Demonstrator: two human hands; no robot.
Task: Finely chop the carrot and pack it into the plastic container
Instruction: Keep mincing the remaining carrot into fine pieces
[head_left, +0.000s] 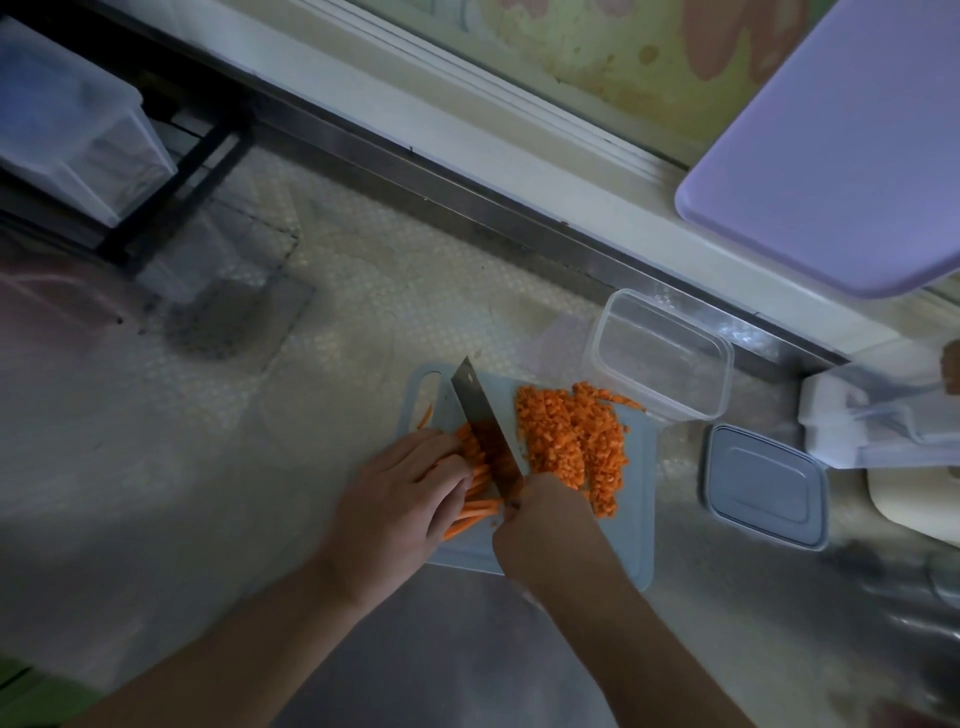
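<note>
Fingers of my left hand (410, 486) lay pressed flat and close together over a bundle of thin orange carrot strips (475, 506), pinning them to the pale blue plastic cutting board (636, 519). Fingers of my right hand (545, 519) were curled tight round the handle of the broad steel cleaver (480, 426); the handle itself was hidden in the grip. The blade stood down in the strips, just beside my left fingertips.

Diced carrot (571, 441) formed a heap on the right half of the board, touching its far edge. The clear rectangular plastic container (660, 358) stood open and held nothing, just beyond the board's far right corner. Its grey-blue lid (766, 486) lay flat on the counter (260, 441), to the right of the board.

Judgement: chopping mostly done, one bundle left, packing not begun.

Risks noted:
- Left fingertips looked flat rather than tucked back, so a slip of the blade could nick them.
- Strips stuck out past the hand toward me; loose ends could roll and cut unevenly.
- Heap crowded the board edge; a sweep of the blade could spill dice onto the counter.
</note>
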